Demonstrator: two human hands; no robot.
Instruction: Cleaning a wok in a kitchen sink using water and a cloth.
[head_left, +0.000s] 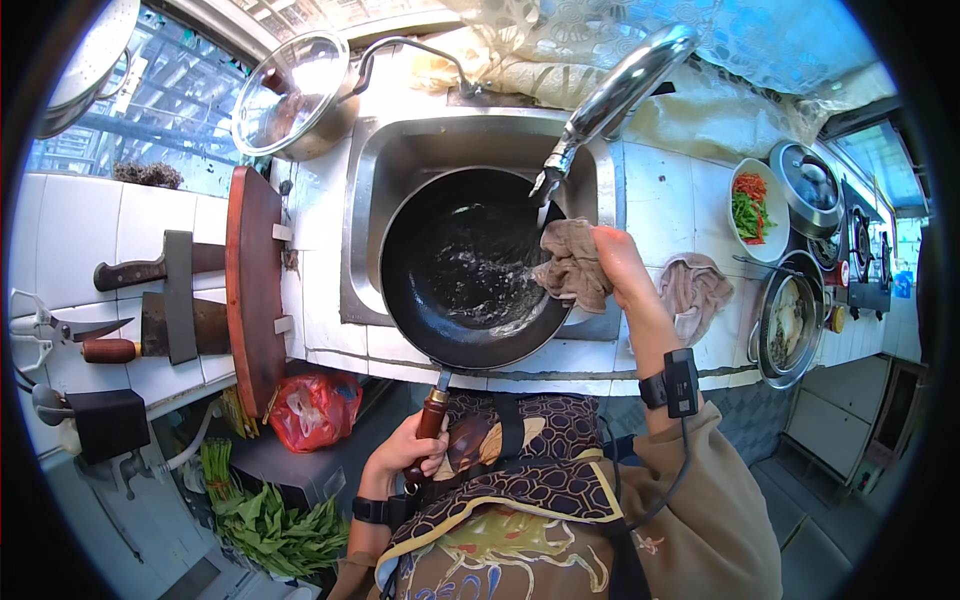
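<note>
My left hand (416, 448) is closed around the wooden handle (433, 420) of a black wok (420, 300). The wok lies over the stainless steel sink (367, 187) with water moving in its bottom. Bunched in my right hand (621, 262) is a wet brown cloth (574, 266), at the wok's right rim. Just above the cloth, the chrome faucet (585, 120) points its spout down over the wok, and water runs from it.
Left of the sink stand a wooden cutting board (251, 292), a cleaver (154, 330) and a pot with a glass lid (292, 97). On the right are another cloth (694, 292), a bowl of cut peppers (776, 217) and a steel pot (757, 337). Leafy greens (277, 525) lie below at left.
</note>
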